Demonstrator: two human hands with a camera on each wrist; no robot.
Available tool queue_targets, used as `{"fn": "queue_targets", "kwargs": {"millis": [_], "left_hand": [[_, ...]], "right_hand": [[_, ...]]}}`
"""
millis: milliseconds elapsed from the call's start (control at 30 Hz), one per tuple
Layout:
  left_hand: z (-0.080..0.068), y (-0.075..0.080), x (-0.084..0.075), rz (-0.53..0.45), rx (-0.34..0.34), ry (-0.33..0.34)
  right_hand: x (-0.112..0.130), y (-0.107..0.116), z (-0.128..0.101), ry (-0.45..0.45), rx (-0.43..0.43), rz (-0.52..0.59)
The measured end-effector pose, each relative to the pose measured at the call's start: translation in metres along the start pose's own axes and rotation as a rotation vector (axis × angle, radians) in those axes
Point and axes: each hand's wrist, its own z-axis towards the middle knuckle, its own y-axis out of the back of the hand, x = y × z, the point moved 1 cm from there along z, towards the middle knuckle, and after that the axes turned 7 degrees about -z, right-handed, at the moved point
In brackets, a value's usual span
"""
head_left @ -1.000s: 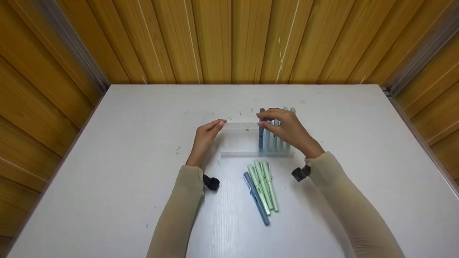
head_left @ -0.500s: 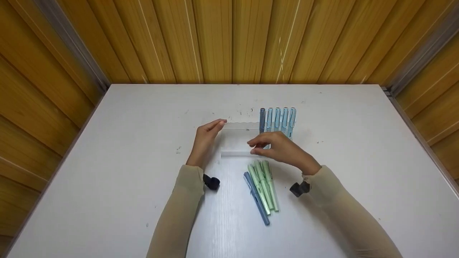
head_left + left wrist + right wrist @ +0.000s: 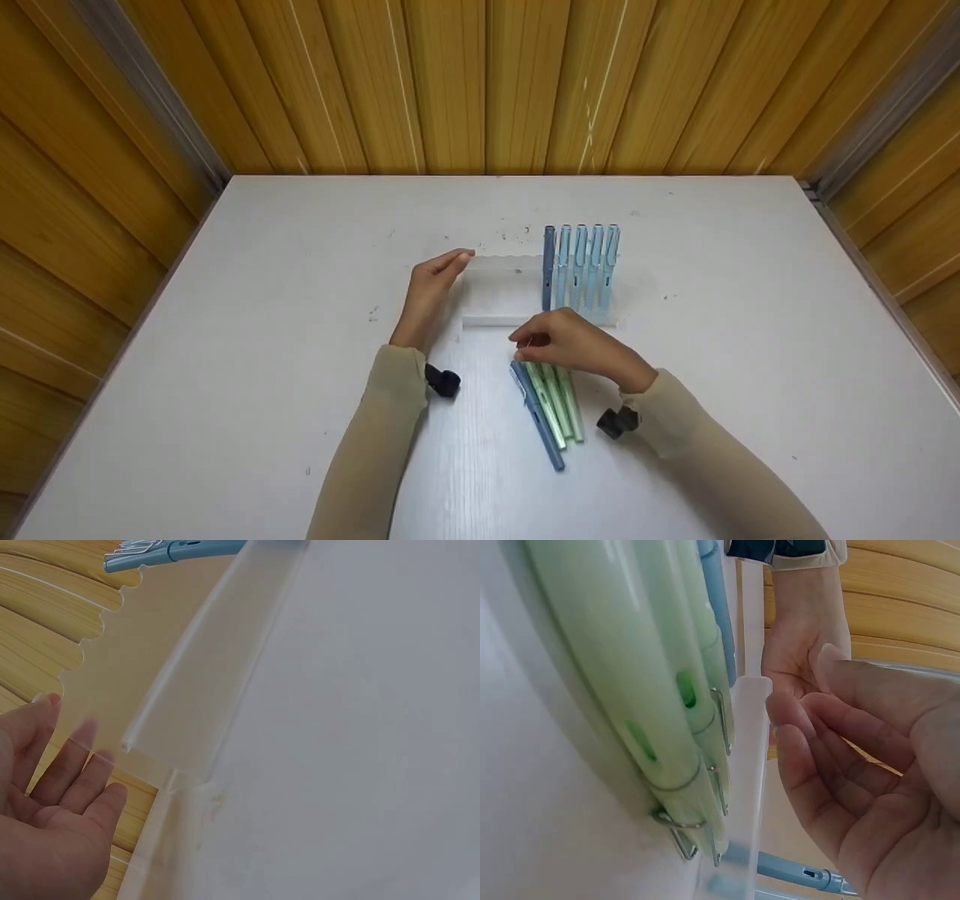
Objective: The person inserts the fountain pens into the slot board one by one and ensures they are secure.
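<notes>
My left hand [image 3: 429, 292] pinches the left end of a clear pen stand [image 3: 499, 322]; in the left wrist view some fingers show through its scalloped panel [image 3: 142, 637]. A dark blue pen [image 3: 548, 262] and several light blue pens [image 3: 580, 259] stand in the right half of the rack. My right hand [image 3: 574, 343] hovers in front of the rack, over the upper ends of three green pens [image 3: 556, 405] lying on the table. Its fingers are loosely bent with nothing between them in the right wrist view. Left of the green pens lies another dark blue pen [image 3: 540, 420].
The white table [image 3: 225, 375] reaches back to a wood-panelled wall [image 3: 450, 90], with similar panels on both sides. A black wrist camera [image 3: 442, 382] sits on the left cuff and another camera [image 3: 619, 422] on the right cuff.
My right hand has left the dark blue pen in the rack and come down toward me to the green pens. The left hand stays at the stand's left end.
</notes>
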Motion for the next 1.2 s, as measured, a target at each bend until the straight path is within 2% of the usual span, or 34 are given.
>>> {"fn": "queue_targets", "kwargs": {"millis": [200, 433, 700, 1000, 1100, 1200], "left_hand": [[-0.001, 0.0, -0.001, -0.004, -0.009, 0.005], [-0.002, -0.001, -0.003, 0.016, -0.011, 0.0], [-0.002, 0.001, -0.004, -0.004, 0.034, 0.014], [-0.021, -0.004, -0.033, 0.047, 0.03, 0.021], [-0.021, -0.004, -0.034, 0.054, 0.027, 0.021], [-0.013, -0.002, -0.024, 0.053, 0.02, 0.022]], "right_hand": [[0.003, -0.006, 0.0, -0.019, 0.028, -0.008], [0.011, -0.01, 0.004, -0.082, 0.076, -0.029], [0.022, -0.017, 0.009, -0.114, 0.13, -0.105], [0.023, -0.024, 0.012, -0.1, 0.118, -0.148], [0.022, -0.025, 0.013, -0.109, 0.126, -0.145], [0.021, -0.024, 0.013, -0.107, 0.139, -0.121]]}}
